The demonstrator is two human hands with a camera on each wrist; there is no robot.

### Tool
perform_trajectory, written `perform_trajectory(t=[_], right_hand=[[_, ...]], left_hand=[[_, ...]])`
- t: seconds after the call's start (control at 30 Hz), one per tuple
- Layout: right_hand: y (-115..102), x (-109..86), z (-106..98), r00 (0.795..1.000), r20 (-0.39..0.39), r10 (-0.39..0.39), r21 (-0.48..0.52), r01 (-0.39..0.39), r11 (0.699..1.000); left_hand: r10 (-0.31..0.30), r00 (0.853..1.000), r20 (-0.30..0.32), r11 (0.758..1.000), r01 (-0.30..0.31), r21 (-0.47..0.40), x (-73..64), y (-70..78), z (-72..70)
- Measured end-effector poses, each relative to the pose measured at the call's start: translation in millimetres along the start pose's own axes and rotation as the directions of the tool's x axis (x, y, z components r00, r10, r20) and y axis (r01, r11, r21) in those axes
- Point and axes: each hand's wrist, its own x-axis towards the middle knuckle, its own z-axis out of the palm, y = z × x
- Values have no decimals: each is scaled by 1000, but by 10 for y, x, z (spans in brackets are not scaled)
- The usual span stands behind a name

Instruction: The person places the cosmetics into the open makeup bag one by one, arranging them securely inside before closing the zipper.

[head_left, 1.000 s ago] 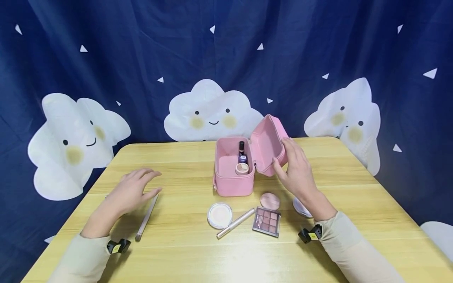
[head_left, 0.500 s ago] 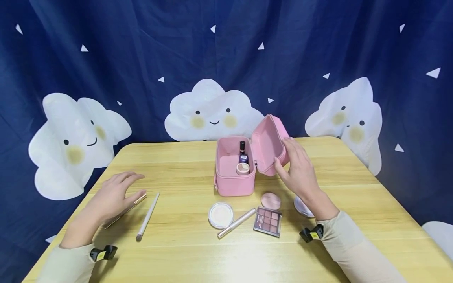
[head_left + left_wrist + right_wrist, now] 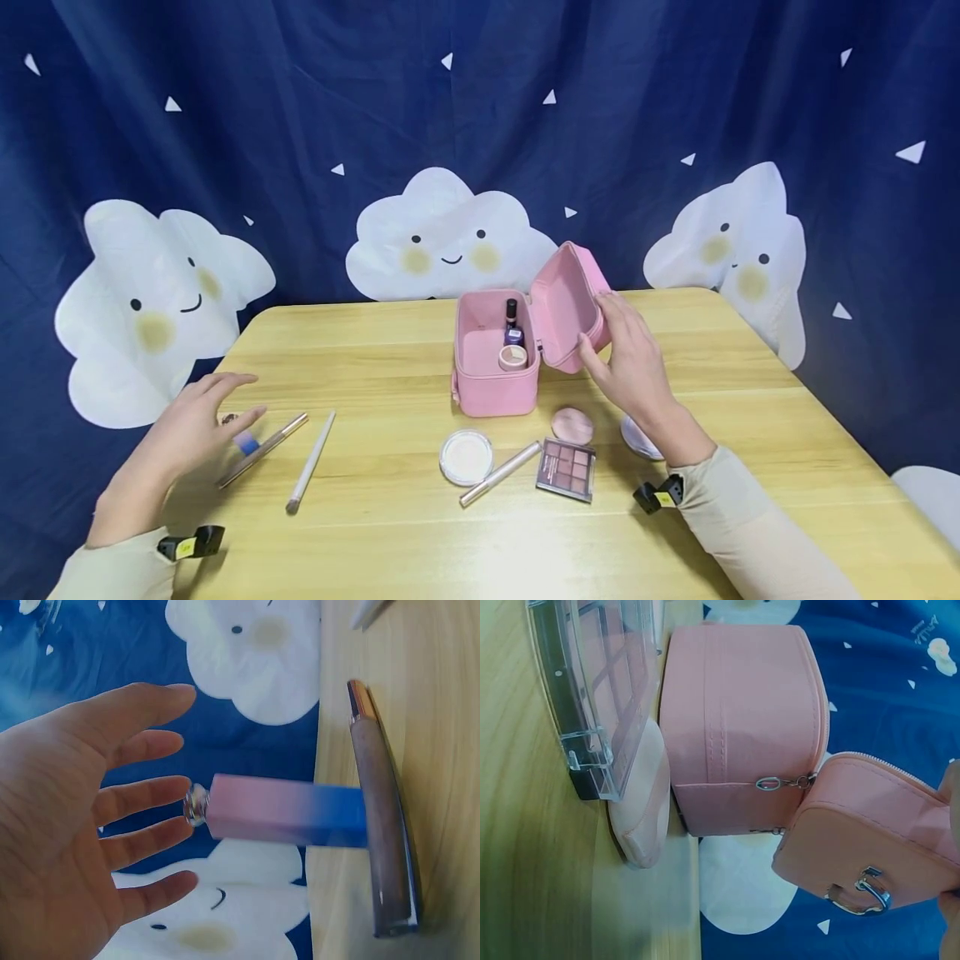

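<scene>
My left hand (image 3: 180,429) hovers at the table's left side, fingers extended and apart. Close by its fingers stands an upright square tube (image 3: 259,808) fading from pink to blue, with a shiny knobbed top; they look apart, though I cannot tell the gap. A slim brownish cosmetic tube (image 3: 262,450) lies beside its base, and a white-handled makeup brush (image 3: 311,463) lies further right. My right hand (image 3: 632,360) holds the raised lid (image 3: 855,847) of the pink cosmetic case (image 3: 497,393), thumb and fingers at its edge. Inside stand a dark bottle (image 3: 513,336) and a round pot (image 3: 513,358).
In front of the case lie a round compact (image 3: 467,457), a silvery tube (image 3: 499,475), a pink puff (image 3: 572,426) and an eyeshadow palette (image 3: 566,470). Another round item (image 3: 637,437) is partly hidden under my right forearm. A blue curtain (image 3: 315,100) hangs behind the table.
My left hand has moved left, away from the brush and past the brownish tube, uncovering it and the pink-blue tube. The right hand and the lid have stayed put.
</scene>
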Motion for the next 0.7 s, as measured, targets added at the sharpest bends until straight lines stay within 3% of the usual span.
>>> perform_trajectory(t=[0.3,0.7], right_hand=[[-14,0,-4,1000,-11,14,-8,-14,1000],[0,-13,37,1000,-20,12,-7,-12,1000]], left_hand=[[-91,992,86,995,93,-23,-56,-75,-1],[-106,985,139,994,110,-25,-140,-126,60]])
